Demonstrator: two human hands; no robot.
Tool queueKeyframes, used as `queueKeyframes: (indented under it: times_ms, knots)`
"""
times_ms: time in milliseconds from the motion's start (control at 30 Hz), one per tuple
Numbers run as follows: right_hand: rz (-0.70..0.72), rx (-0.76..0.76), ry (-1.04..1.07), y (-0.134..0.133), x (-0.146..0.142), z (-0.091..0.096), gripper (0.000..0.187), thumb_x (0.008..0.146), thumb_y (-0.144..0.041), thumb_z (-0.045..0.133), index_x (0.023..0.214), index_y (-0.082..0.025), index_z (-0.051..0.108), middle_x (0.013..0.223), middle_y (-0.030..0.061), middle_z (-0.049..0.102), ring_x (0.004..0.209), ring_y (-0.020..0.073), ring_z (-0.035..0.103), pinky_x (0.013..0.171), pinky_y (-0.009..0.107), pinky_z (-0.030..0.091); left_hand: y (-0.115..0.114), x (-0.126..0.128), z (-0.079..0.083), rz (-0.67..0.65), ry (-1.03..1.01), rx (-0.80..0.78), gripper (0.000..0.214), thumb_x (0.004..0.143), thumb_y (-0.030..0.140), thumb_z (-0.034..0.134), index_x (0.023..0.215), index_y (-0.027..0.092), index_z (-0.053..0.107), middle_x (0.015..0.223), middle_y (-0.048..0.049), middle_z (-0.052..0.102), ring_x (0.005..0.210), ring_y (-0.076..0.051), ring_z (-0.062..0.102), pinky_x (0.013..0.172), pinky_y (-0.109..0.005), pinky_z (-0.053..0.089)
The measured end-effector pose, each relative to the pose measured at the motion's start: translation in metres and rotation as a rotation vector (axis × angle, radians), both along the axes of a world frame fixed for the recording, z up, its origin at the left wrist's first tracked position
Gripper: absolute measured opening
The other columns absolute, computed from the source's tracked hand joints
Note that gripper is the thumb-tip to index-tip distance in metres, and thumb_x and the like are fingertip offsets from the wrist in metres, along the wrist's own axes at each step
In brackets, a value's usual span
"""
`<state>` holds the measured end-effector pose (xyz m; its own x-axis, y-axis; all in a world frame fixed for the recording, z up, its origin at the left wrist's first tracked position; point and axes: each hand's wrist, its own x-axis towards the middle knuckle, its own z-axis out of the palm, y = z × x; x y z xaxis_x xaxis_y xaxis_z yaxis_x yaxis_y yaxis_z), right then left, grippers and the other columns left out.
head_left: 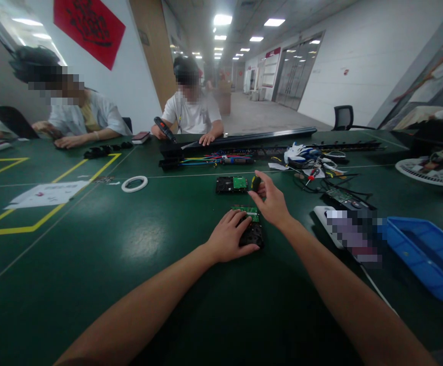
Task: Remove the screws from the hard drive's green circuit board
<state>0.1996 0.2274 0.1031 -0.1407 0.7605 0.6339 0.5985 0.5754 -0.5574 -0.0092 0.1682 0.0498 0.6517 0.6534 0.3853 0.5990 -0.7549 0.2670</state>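
A black hard drive (255, 235) with a green circuit board lies in front of me. My left hand (229, 235) holds it down, fingers across its left side and thumb along the near edge, covering part of it. My right hand (271, 201) pinches a small screwdriver (256, 182) by its yellow and black handle. The screwdriver stands roughly upright above the board's far end; its shaft is thin, and I cannot tell whether the tip touches a screw. Just beyond lies a second hard drive (231, 185), its green board facing up.
To the right are a blue bin (427, 259), a phone on a white pad, a circuit board with cables, and a red screwdriver (313, 175) by gloves. A white ring (135, 184) lies left. Across the table, a person holds a power screwdriver (164, 128) near long black rails (259, 137).
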Motion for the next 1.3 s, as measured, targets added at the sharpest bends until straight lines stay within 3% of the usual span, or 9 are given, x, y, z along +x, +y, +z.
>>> queueKeyframes:
  times_ms: [200,367,500,667,967,1300]
  knots:
    - [0.037,-0.053,0.009,-0.0035,0.0003,0.0000,0.070,0.097,-0.031,0.059,0.162,-0.031,0.033,0.109,0.0069,0.073,0.092,0.0245,0.074,0.092,0.052,0.064,0.0000,0.0002,0.0000,-0.001,0.006,0.006,0.089,0.091,0.080,0.058,0.155,0.018,0.051,0.157,-0.0187,0.050,0.150,-0.041,0.041,0.127,-0.063,0.032]
    - [0.027,-0.030,-0.013,-0.0028,-0.0013,0.0011,0.068,0.096,-0.031,0.062,0.160,-0.032,0.036,0.114,0.0077,0.073,0.091,0.0244,0.074,0.088,0.051,0.064,0.0005,0.0003,-0.0016,-0.002,-0.005,0.007,0.090,0.091,0.080,0.059,0.154,0.017,0.051,0.156,-0.0190,0.050,0.150,-0.041,0.041,0.127,-0.063,0.033]
    - [0.016,-0.016,-0.023,-0.0011,-0.0026,-0.0002,0.067,0.097,-0.034,0.062,0.159,-0.033,0.037,0.105,0.0055,0.073,0.088,0.0243,0.072,0.087,0.050,0.064,0.0006,0.0008,-0.0022,0.003,-0.014,-0.002,0.089,0.090,0.080,0.061,0.155,0.020,0.051,0.157,-0.0180,0.050,0.150,-0.042,0.040,0.126,-0.065,0.034]
    - [0.011,0.011,-0.043,-0.0013,-0.0015,0.0003,0.064,0.100,-0.032,0.056,0.160,-0.033,0.035,0.119,0.0075,0.072,0.095,0.0251,0.073,0.093,0.053,0.062,0.0004,0.0012,-0.0012,0.002,-0.001,0.005,0.090,0.091,0.081,0.059,0.155,0.019,0.051,0.157,-0.0175,0.050,0.150,-0.041,0.041,0.128,-0.062,0.032]
    - [-0.010,0.020,-0.009,0.0002,-0.0028,0.0001,0.062,0.097,-0.035,0.063,0.155,-0.033,0.042,0.119,0.0077,0.073,0.093,0.0256,0.072,0.091,0.052,0.063,-0.0002,0.0009,0.0006,0.002,0.004,0.003,0.092,0.091,0.082,0.057,0.155,0.016,0.052,0.156,-0.0189,0.050,0.150,-0.041,0.041,0.128,-0.060,0.032]
    - [0.012,0.043,-0.025,0.0028,-0.0008,0.0012,0.058,0.100,-0.034,0.058,0.156,-0.032,0.043,0.128,0.0084,0.072,0.100,0.0257,0.074,0.097,0.053,0.062,-0.0001,0.0009,0.0004,0.006,0.013,0.001,0.092,0.092,0.083,0.055,0.155,0.017,0.051,0.156,-0.0180,0.050,0.150,-0.041,0.041,0.128,-0.060,0.032]
